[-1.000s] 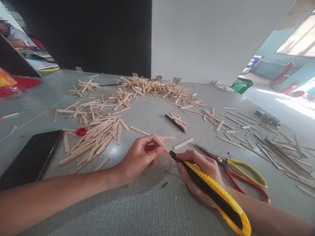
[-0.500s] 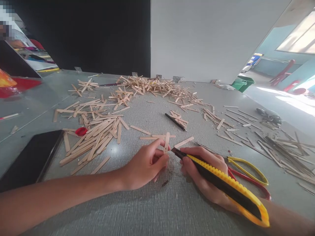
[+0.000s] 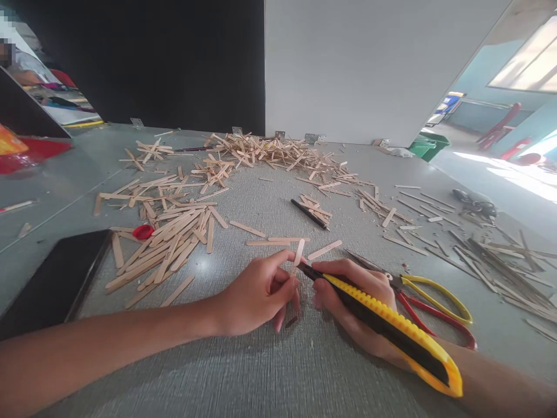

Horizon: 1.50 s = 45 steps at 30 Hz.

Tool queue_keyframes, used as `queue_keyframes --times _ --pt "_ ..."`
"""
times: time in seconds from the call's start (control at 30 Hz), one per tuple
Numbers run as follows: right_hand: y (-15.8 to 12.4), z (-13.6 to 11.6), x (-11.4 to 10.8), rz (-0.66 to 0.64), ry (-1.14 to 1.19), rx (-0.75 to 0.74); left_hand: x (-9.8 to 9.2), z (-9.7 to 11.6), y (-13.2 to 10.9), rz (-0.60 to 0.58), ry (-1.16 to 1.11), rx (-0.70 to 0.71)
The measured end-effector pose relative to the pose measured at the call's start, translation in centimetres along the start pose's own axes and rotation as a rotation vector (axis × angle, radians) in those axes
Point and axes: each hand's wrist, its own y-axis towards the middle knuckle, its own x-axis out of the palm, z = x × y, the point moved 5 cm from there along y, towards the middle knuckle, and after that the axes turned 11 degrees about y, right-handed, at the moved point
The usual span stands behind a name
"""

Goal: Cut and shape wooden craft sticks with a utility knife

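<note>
Between the thumb and fingers of my left hand (image 3: 261, 293) is a short wooden craft stick (image 3: 299, 252), held nearly upright with its top leaning right. My right hand (image 3: 357, 307) is closed round a yellow and black utility knife (image 3: 387, 325). The knife's tip is at the stick's right edge, just above my left thumb; whether it cuts in cannot be made out. Beyond my hands a few loose craft sticks (image 3: 324, 249) lie on the grey table (image 3: 243, 371). Partly behind my right hand rest scissors (image 3: 429, 296) with one yellow and one red handle.
A pile of craft sticks (image 3: 178, 238) and a red cap (image 3: 143, 232) lie left, beside a black phone (image 3: 56, 278). More sticks heap along the back (image 3: 270, 150). A black pen (image 3: 310, 214) lies mid-table. Thin strips (image 3: 500, 267) spread at right. A black and grey panel (image 3: 374, 69) stands behind.
The knife has moved left, bringing its tip from just beside the craft stick to its edge. The stick has tilted, its top shifting right. More of the scissors shows.
</note>
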Motion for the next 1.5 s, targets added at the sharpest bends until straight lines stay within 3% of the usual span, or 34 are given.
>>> queue_keyframes --times 1.5 --pt "-0.15 0.34 0.33 0.000 0.081 -0.005 0.21 0.10 -0.05 -0.027 -0.003 0.018"
